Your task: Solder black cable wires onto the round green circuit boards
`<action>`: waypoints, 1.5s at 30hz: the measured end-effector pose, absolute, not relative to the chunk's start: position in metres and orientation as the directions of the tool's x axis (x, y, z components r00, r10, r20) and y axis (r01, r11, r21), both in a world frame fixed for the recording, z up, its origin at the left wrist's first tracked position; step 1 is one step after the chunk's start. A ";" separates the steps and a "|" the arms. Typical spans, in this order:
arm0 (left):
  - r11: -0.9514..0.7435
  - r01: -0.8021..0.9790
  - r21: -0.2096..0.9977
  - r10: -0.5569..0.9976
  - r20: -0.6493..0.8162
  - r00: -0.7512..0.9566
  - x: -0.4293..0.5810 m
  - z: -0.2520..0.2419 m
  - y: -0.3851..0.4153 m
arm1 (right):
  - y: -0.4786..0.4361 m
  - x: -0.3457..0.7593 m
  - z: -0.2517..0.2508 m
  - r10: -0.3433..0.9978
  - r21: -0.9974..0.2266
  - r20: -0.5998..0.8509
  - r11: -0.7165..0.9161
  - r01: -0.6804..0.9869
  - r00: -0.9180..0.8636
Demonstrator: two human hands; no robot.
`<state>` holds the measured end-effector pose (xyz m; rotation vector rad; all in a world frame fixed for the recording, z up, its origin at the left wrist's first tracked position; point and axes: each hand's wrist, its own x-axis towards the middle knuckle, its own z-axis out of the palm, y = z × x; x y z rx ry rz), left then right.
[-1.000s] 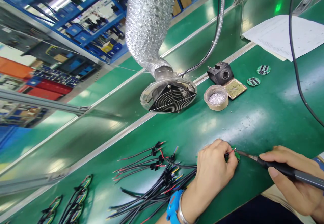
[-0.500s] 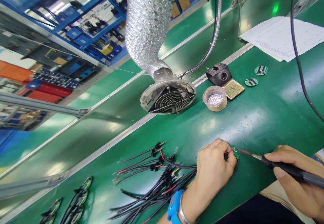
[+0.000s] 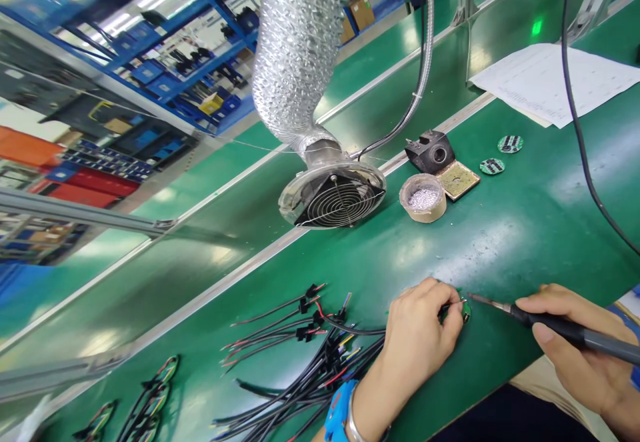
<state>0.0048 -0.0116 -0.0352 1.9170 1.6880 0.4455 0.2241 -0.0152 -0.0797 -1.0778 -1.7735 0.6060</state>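
Observation:
My right hand [image 3: 575, 342] is closed around a soldering iron [image 3: 555, 329], its tip pointing left at a small green circuit board [image 3: 467, 311] on the bench. The tip is close to the board; whether it touches, I cannot tell. Pinched in the fingers of my left hand [image 3: 425, 325] is a thin wire [image 3: 454, 304], its end over the board. My left hand covers most of the board. A black cable [image 3: 350, 329] runs into that hand from the left.
Black cables [image 3: 295, 395] with coloured ends lie left of my left hand. Beyond are a tub of solder bits [image 3: 423, 198], an iron stand [image 3: 431, 152] with a sponge [image 3: 457, 181], and two round circuit boards [image 3: 510, 144]. A fume extractor hood [image 3: 335, 195] hangs over the bench. Papers [image 3: 555, 82] lie far right.
The view has shifted slightly. Both hands keep nearly the same place over the board, and the iron's tip stays close to it.

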 end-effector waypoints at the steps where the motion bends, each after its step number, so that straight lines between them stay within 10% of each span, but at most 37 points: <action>1: -0.074 0.802 0.593 0.980 -0.103 0.167 0.004 -0.035 -0.012 | -0.014 0.224 -0.079 0.868 -0.772 0.465 0.494 0.401 -0.175; 45: -0.156 0.865 0.477 0.978 -0.048 0.203 0.006 -0.035 -0.017 | -0.016 0.219 -0.067 0.896 -0.814 0.442 0.421 0.401 -0.046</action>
